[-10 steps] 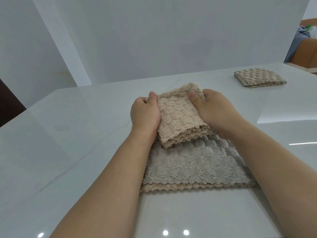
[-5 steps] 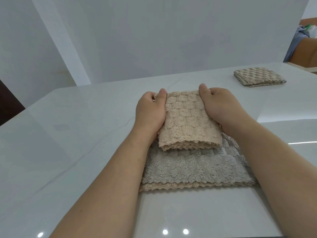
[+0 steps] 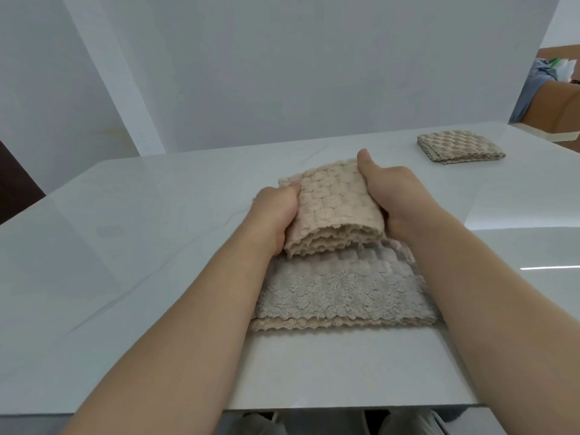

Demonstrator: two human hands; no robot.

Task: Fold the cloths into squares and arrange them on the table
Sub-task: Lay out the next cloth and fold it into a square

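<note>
Bunched up since earlier: folded beige knobbly cloth [image 3: 332,208], left hand [image 3: 276,215] and right hand [image 3: 398,196] gripping its sides, fingers curled. Three cloths: grey fleecy cloth [image 3: 339,290] below fingers, checked folded square cloth [image 3: 458,146] beyond right fingers.

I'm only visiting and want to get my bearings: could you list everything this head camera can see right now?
beige folded cloth: one, beige, mid-table, over the far part of the grey cloth
grey cloth: one, grey with a beige lower edge, flat on the table nearest the person
checked folded cloth: one, beige and grey-brown, far right of the table
table: one, glossy white, fills the lower view
wall: pale grey, behind the table
brown furniture: brown, beyond the table's far right corner
bluish fabric: blue-grey, against that furniture
left hand: one, grips the beige folded cloth's left edge
right hand: one, grips its right edge
</note>
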